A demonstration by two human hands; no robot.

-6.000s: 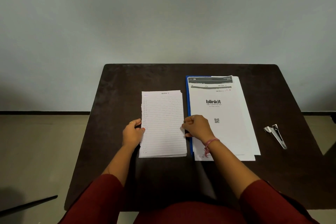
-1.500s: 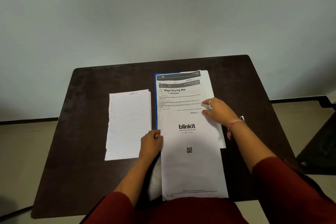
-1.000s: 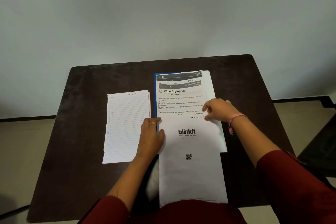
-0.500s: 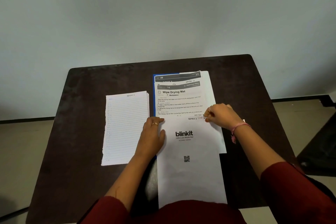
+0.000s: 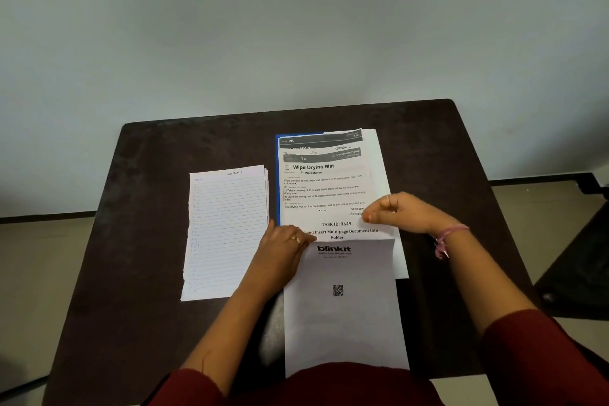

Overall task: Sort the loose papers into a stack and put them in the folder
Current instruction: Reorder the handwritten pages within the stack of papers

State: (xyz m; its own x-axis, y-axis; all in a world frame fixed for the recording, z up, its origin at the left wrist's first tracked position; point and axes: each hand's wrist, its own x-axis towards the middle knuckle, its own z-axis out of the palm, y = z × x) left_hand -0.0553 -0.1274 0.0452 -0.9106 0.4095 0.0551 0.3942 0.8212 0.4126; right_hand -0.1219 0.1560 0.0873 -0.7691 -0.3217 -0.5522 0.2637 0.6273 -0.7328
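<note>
A stack of lined papers (image 5: pixel 227 231) lies on the left of the dark table (image 5: pixel 138 306). To its right, a blue folder (image 5: pixel 277 181) shows only as a thin edge under several printed sheets. The "Wipe Drying Mat" sheet (image 5: pixel 324 188) lies far, and a "TASK ID" sheet (image 5: pixel 336 228) lies below it. The "blinkit" sheet (image 5: pixel 344 310) lies nearest and overhangs the table's front edge. My left hand (image 5: pixel 280 255) rests with its fingers on the blinkit sheet's top left corner. My right hand (image 5: pixel 403 211) has curled fingers that pinch the top right corner of the TASK ID sheet.
The table's far edge meets a plain grey wall. Bare dark tabletop (image 5: pixel 204 145) lies behind and left of the lined papers. Floor shows at both sides. My right forearm covers the table's right part.
The blinkit sheet has slid further toward me under my left hand, uncovering the TASK ID sheet. My right hand stays at the sheets' right edge.
</note>
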